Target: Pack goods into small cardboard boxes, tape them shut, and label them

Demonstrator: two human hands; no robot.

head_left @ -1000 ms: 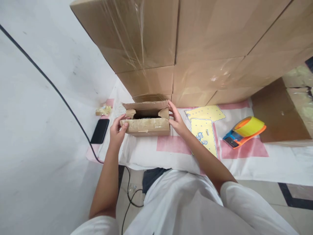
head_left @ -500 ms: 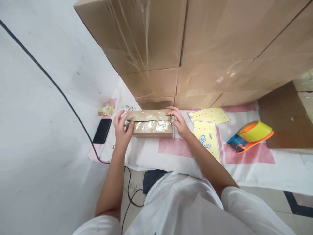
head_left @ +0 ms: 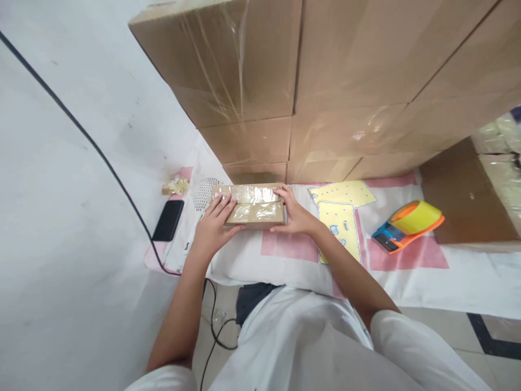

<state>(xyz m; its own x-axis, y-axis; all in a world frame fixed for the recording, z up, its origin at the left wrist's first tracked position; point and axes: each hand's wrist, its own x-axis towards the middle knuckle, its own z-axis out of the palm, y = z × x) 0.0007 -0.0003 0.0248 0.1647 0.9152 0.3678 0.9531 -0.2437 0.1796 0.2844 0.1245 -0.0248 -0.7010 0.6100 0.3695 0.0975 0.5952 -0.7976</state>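
Small carton (head_left: 257, 210) between my hands, neither nearer.
Its long axis runs from my left hand (head_left: 211, 231), fingers spread loosely on top, to my right hand (head_left: 299, 216), finger and thumb gripping its end.

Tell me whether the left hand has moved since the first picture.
Yes: the left hand has moved rightward, farther from the black smartphone, its fingers now atop the small cardboard box.

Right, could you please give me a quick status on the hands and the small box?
Left hand spread on small box, right hand spanning its right end. Top flaps down. Tape dispenser apart, to the right.
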